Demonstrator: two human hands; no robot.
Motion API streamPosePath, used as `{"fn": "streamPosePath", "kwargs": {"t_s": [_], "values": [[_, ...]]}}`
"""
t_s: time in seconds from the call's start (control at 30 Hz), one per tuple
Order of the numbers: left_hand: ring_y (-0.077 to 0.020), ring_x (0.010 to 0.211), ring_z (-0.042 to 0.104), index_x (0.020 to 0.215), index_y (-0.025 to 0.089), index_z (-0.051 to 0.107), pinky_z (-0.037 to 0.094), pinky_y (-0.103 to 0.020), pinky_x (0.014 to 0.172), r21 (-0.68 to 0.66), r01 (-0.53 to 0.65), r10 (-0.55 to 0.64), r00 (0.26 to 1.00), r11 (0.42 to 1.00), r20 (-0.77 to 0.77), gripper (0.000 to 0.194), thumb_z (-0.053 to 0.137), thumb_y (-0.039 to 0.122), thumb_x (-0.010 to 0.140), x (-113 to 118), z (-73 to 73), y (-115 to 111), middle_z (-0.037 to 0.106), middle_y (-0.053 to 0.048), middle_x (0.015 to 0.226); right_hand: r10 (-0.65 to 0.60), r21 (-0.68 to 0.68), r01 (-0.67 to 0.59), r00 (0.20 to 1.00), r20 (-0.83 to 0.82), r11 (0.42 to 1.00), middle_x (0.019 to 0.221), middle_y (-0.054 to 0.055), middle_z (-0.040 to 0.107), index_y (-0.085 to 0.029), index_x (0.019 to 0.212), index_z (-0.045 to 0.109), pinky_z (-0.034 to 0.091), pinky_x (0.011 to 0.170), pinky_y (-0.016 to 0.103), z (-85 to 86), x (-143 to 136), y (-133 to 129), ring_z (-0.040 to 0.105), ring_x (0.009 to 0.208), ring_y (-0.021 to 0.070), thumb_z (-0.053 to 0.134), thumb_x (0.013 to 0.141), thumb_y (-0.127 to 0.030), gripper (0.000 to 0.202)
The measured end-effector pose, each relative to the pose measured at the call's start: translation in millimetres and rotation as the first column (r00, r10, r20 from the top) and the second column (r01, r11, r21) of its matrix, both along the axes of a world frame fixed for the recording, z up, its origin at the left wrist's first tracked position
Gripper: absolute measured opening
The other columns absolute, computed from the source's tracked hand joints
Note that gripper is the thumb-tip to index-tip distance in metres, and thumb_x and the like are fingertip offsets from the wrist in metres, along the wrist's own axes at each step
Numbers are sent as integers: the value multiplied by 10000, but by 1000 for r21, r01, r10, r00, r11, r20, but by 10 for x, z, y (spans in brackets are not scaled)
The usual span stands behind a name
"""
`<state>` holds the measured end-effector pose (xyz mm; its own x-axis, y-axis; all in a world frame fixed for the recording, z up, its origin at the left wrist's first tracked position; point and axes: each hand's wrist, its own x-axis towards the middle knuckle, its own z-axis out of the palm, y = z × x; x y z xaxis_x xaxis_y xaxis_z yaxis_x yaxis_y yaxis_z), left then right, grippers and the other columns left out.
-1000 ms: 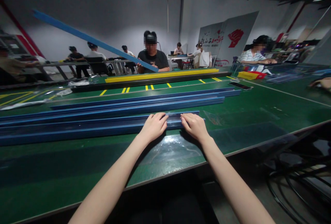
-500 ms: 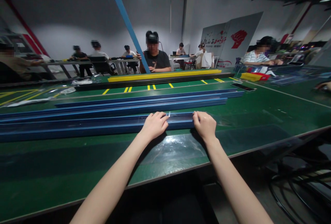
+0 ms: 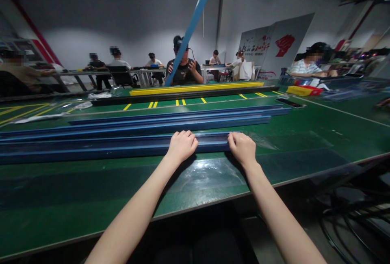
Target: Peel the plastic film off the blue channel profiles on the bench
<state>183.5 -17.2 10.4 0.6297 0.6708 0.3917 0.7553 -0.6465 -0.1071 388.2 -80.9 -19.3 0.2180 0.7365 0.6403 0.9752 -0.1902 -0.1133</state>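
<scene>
Both hands, left hand (image 3: 182,145) and right hand (image 3: 243,148), curl closed over the nearest long blue plastic rail (image 3: 91,149) lying on the glossy green worktop (image 3: 76,191) in a dim, grey-walled workshop.

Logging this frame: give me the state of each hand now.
Left hand: curled, fingers resting on the nearest blue strip; a closed grip cannot be told.
Right hand: curled over that strip's right end, touching it.
</scene>
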Motion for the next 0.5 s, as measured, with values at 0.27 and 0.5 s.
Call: {"fn": "streamPosePath", "kwargs": {"t_s": [0.27,0.5], "values": [[-214,864,560,853,154,604,362,-332,714,3,-51,50,998,999,38,352,284,299,878,19,-40,3,622,-89,907,92,-11,-91,993,76,996,880,57,672,-181,809,651,339,703,241,-18,-20,16,578,809,151,303,873,-301,373],[-217,881,552,890,153,605,372,-335,730,42,-56,54,997,998,50,365,282,325,885,29,-92,14,610,-97,934,191,9,-194,971,141,981,886,61,672,-176,828,657,350,731,246,-37,-49,24,577,816,150,332,867,-285,344]]}}
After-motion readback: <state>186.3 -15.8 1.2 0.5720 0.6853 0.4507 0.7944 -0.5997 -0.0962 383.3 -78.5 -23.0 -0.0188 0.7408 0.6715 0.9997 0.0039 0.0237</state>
